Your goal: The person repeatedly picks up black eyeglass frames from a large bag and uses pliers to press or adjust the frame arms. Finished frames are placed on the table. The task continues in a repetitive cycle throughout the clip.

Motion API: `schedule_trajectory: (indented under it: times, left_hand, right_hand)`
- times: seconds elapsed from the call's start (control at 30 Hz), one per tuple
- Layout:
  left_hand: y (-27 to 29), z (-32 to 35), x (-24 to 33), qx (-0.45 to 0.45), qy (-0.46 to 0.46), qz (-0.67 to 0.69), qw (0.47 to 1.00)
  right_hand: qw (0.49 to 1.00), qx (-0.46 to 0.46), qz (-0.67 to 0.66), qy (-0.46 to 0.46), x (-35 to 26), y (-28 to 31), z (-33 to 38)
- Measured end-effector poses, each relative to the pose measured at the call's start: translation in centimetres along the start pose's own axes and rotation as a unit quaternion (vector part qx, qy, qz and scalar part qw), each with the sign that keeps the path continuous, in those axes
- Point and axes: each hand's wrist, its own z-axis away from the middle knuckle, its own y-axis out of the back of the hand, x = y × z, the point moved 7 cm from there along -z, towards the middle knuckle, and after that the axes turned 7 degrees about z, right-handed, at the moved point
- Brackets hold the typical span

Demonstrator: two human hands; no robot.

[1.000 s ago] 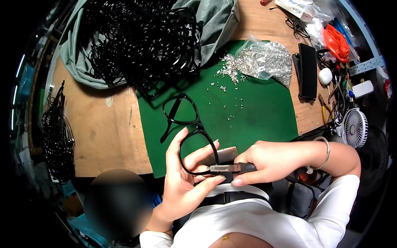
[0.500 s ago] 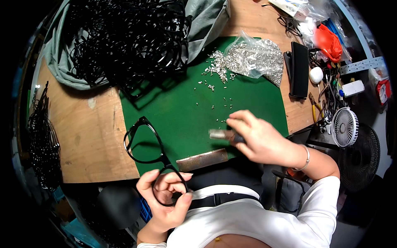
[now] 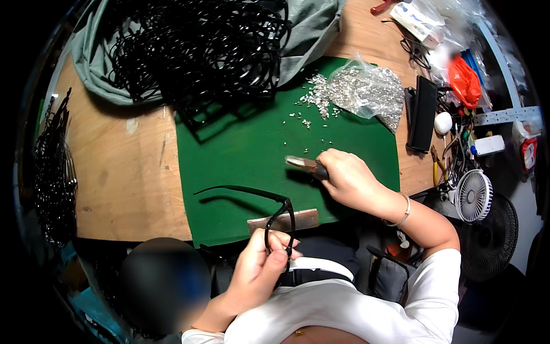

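Shifted since half a second ago: black eyeglass frame (image 3: 269,215) carried from the left part of the green mat (image 3: 240,155) to its near edge, one temple arm now stretched out leftward above the mat; right hand (image 3: 346,180) drawn slightly nearer along the mat. Nearest the body: left hand (image 3: 258,272), fingers closed around the lower rim of the eyeglass frame, held just above the near edge of the bench (image 3: 114,183). Just beyond the left hand: small tan block (image 3: 283,221), lying on the near edge of the mat, partly behind the frame. Further out, right of centre: right hand closed around the dark handle of a metal-tipped hand tool (image 3: 306,165), tip pointing left, low over the mat; contact between tip and mat cannot be told. Bracelet (image 3: 404,212) on the right wrist. Beyond the tool: loose small silver parts (image 3: 312,112) scattered on the mat, spilling from a clear bag of silver parts (image 3: 366,92) at the far right corner of the mat. Right of the mat: black rectangular case (image 3: 423,112), small white fan (image 3: 474,195). Far side of the bench: heap of black eyeglass frames (image 3: 195,46) on grey cloth (image 3: 312,26), overlapping the far left corner of the mat. Far left edge: further bundle of black frames (image 3: 54,172).
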Motion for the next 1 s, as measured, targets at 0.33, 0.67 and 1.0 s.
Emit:
schedule_trajectory:
  times: [0.33,0.67,1.0]
  left_hand:
    - [-1.7,0.5,1.5,0.103,-0.201,-0.24,0.944]
    - [-2.8,-0.1,1.2,0.029,-0.121,-0.153,0.98]
    - [-3.3,0.9,2.1,-0.045,-0.009,0.086,0.995]
  right_hand:
    - [0.88,0.1,-0.464,0.02,-6.3,1.5,3.0]
    - [0.678,-0.115,-0.713,-0.139,-6.4,-0.8,2.7]
    - [0.58,-0.19,-0.775,-0.165,-7.8,-0.9,3.3]
